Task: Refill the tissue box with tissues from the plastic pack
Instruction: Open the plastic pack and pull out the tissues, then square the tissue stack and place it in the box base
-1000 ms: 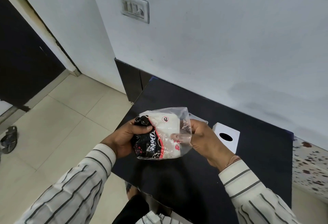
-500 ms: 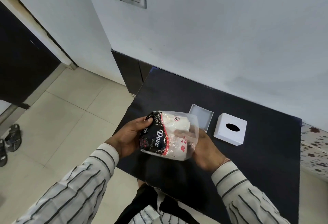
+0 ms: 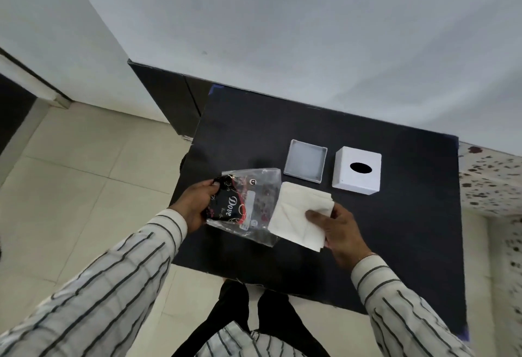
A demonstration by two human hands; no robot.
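Note:
My left hand (image 3: pixel 197 204) grips the black printed end of the clear plastic pack (image 3: pixel 245 207), held just above the black table (image 3: pixel 409 229). My right hand (image 3: pixel 339 229) pinches a stack of white tissues (image 3: pixel 296 215), drawn almost fully out of the pack's open right end. Behind them on the table stand the white tissue box cover (image 3: pixel 357 184) with its black oval slot facing up, and to its left the shallow grey-white box base (image 3: pixel 305 164), open and empty.
A white wall runs behind the table. Beige floor tiles (image 3: pixel 84 187) lie to the left, a speckled surface (image 3: pixel 491 181) to the right. My legs stand at the table's near edge.
The tissue stack has been pulled rightward out of the pack by my right hand, leaving the pack flat and nearly empty. The camera has tilted further down over the table.

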